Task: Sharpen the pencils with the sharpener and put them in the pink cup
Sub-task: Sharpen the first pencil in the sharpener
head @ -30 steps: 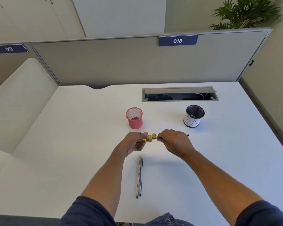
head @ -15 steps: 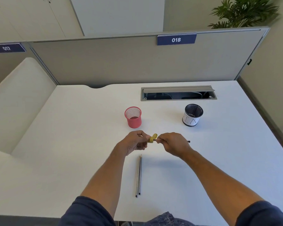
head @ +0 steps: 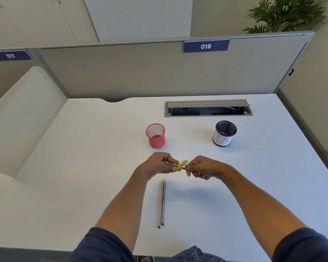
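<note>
Both hands meet just below the middle of the frame, above the white desk. The left hand has its fingers curled round a small yellow sharpener, pinching it at its left side. The right hand is closed round a pencil, only a short dark bit of which shows between its fingertips and the sharpener; the pencil's end sits in the sharpener. Whether the thin golden piece poking left out of the left hand's fingers belongs to the sharpener, I cannot tell.

Just below the hands, two more pencils lie side by side on the desk, touching along their length, tips pointing up the frame towards the hands.

Above the left hand stands the pink cup, upright, a mesh pot with nothing sticking out of it. To its right, well apart, stands a black mesh cup with a white band round it. Further up the frame, a cable hatch is set into the desk with its flap raised. Behind that runs a grey partition carrying a blue label reading 018. A green plant shows in the upper right corner.
</note>
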Demonstrator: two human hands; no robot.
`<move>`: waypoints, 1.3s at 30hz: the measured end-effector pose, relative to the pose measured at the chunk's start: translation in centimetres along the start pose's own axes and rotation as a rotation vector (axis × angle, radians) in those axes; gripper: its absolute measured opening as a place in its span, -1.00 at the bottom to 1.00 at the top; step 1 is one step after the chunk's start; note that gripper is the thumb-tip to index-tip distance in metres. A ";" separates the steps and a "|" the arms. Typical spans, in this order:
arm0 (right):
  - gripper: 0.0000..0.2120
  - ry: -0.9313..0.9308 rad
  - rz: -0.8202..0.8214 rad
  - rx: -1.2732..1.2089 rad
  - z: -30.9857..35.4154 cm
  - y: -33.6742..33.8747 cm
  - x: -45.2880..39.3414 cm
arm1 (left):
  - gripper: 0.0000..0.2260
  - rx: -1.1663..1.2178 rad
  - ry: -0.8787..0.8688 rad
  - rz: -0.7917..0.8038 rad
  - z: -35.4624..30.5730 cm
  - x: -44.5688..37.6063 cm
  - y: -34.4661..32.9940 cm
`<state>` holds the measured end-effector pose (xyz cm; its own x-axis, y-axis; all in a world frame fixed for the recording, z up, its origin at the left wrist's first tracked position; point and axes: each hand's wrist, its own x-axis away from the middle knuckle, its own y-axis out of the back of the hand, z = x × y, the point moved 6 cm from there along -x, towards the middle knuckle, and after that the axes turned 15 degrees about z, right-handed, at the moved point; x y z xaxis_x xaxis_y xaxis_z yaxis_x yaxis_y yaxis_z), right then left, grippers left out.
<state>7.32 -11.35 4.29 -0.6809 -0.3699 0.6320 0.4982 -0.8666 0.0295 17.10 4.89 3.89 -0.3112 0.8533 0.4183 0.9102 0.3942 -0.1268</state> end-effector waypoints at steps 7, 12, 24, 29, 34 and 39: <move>-0.82 0.013 -0.077 0.035 0.9 0.4 0.0 | -0.76 0.041 0.014 -0.046 0.1 0.0 0.2; -0.89 0.139 -0.222 0.252 1.9 0.1 0.0 | -0.86 0.110 -0.012 -0.134 0.3 0.3 0.8; -0.80 0.564 -0.927 1.201 4.4 -1.5 2.9 | -0.74 0.334 -0.020 -0.248 0.7 0.5 1.5; -0.94 0.605 -0.935 1.302 5.0 -1.8 3.3 | -0.73 0.379 -0.002 -0.191 0.9 0.4 1.1; -0.97 0.602 -0.923 1.260 5.6 -1.9 3.6 | -0.77 0.352 -0.009 -0.116 0.6 0.3 0.8; -0.87 0.344 -0.754 1.105 4.5 -0.9 2.7 | -0.90 0.219 -0.017 -0.034 0.4 0.6 0.8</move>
<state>7.42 -10.02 9.42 -0.9901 -0.1377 -0.0278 0.0059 -0.2386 0.9711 17.49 5.85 3.67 -0.3473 0.8430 0.4108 0.8185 0.4863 -0.3059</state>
